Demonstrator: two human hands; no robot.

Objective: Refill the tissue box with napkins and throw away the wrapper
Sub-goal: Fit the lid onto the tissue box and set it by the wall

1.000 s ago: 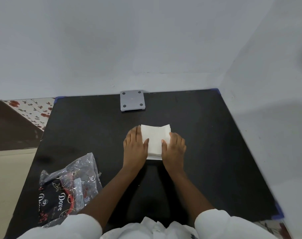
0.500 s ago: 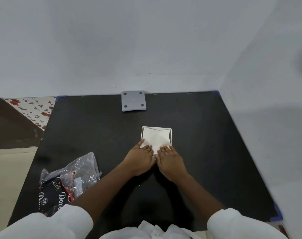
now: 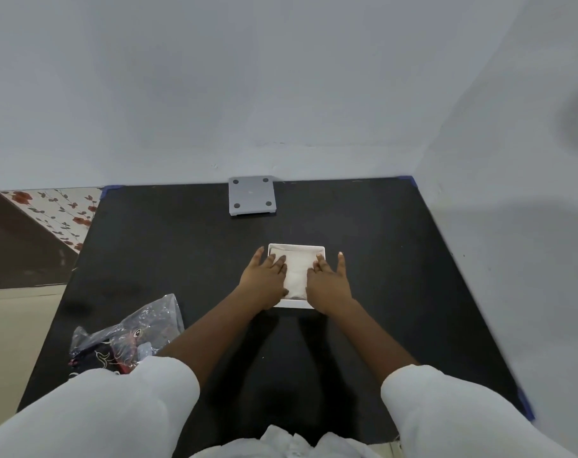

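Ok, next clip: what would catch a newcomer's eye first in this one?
Both hands, the left hand and the right hand, press flat on white napkins inside a white tissue box at the middle of the black table. A crumpled clear wrapper with dark print lies at the near left, and a grey square lid sits at the far edge by the wall.
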